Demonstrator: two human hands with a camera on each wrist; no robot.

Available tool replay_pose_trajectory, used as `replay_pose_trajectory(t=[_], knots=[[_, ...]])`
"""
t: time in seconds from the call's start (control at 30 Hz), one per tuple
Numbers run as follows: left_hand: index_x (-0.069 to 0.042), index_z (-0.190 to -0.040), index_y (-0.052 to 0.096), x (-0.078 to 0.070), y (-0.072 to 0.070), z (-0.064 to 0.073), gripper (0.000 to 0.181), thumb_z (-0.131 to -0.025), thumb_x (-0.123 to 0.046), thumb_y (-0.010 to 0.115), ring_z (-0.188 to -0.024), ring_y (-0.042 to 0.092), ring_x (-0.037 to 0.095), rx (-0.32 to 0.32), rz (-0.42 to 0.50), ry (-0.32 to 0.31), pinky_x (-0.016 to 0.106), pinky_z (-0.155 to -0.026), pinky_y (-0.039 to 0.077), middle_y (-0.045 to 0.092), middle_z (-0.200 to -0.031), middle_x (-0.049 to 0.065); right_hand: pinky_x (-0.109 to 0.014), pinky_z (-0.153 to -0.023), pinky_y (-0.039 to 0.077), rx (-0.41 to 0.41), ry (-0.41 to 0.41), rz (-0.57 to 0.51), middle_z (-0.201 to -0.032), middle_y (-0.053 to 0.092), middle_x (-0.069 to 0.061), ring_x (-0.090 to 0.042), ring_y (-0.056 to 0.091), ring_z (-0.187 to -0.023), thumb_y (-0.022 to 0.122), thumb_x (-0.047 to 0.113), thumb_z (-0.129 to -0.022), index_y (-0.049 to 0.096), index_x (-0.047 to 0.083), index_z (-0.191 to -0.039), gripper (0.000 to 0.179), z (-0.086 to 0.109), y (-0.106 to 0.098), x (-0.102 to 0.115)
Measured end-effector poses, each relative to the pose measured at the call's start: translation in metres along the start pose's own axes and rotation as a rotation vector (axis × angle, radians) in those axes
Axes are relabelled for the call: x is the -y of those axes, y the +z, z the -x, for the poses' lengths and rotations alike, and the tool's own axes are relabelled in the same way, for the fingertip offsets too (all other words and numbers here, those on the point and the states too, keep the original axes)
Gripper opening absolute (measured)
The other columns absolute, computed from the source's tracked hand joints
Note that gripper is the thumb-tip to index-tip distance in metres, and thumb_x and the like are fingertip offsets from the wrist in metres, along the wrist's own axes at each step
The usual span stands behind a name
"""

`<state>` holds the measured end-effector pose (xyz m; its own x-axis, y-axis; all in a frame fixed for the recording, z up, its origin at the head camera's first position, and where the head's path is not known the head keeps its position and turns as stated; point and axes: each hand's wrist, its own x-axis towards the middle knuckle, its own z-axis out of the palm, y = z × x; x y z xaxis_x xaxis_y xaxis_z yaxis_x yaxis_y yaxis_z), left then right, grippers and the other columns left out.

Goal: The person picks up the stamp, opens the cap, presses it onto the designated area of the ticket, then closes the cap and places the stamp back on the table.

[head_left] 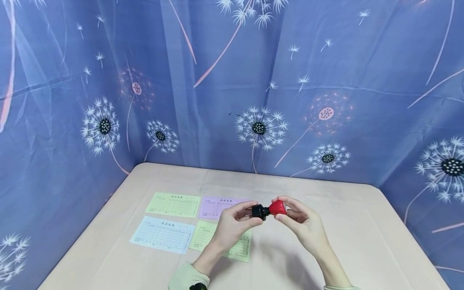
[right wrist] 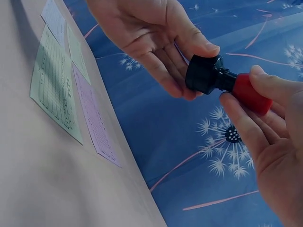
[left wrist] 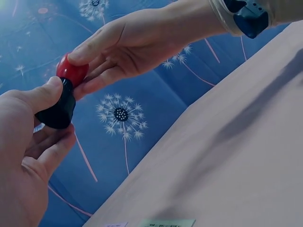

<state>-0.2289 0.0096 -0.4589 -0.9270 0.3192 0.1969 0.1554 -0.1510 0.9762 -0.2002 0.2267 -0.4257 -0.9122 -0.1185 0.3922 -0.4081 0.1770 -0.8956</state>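
A hand stamp with a red handle [head_left: 278,207] and a black base [head_left: 259,212] is held sideways above the table by both hands. My left hand [head_left: 232,225] pinches the black base between thumb and fingers. The red handle is gripped by my right hand [head_left: 304,227]. In the right wrist view a narrow black neck [right wrist: 226,79] shows between the base and the handle. The flat end of the base faces left, and its face is hidden. Partly under my left hand in the head view lies a printed green slip [head_left: 239,246].
Three more printed slips lie on the left of the table [head_left: 344,233]: a green one [head_left: 173,204], a purple one [head_left: 210,207] and a light blue one [head_left: 163,235]. Blue curtains [head_left: 217,100] with a dandelion print stand behind and beside the table.
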Motion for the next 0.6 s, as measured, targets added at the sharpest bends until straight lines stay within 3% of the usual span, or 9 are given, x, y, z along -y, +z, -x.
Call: replay_pose_trajectory(t=[0.13, 0.43, 0.6], knots=[[-0.010, -0.126, 0.067, -0.0019, 0.0034, 0.0008, 0.047, -0.082, -0.017, 0.082, -0.106, 0.071, 0.024, -0.022, -0.020, -0.006, 0.022, -0.089, 0.057, 0.071, -0.115, 0.017, -0.025, -0.084, 0.060, -0.006, -0.018, 0.007, -0.121, 0.072, -0.004, -0.010, 0.071, -0.105, 0.072, -0.002, -0.087, 0.061, -0.002, -0.129, 0.044, -0.0002, -0.0005, -0.0015], [-0.012, -0.125, 0.068, -0.0075, 0.0075, 0.0024, 0.046, -0.082, -0.019, 0.081, -0.104, 0.070, 0.022, -0.047, -0.015, -0.004, 0.022, -0.089, 0.057, 0.072, -0.112, 0.016, -0.023, -0.085, 0.059, -0.005, -0.076, 0.036, -0.120, 0.072, 0.008, -0.009, 0.072, -0.102, 0.071, -0.003, -0.087, 0.060, -0.001, -0.129, 0.044, 0.0001, -0.0005, 0.0000], [-0.006, -0.127, 0.064, -0.0069, 0.0039, 0.0014, 0.047, -0.084, -0.015, 0.080, -0.102, 0.069, 0.015, 0.008, 0.059, -0.015, 0.024, -0.090, 0.057, 0.068, -0.114, 0.014, -0.023, -0.084, 0.059, -0.012, -0.083, 0.025, -0.118, 0.073, 0.008, -0.009, 0.072, -0.102, 0.071, -0.004, -0.087, 0.059, -0.003, -0.129, 0.044, 0.0004, 0.0005, 0.0006]])
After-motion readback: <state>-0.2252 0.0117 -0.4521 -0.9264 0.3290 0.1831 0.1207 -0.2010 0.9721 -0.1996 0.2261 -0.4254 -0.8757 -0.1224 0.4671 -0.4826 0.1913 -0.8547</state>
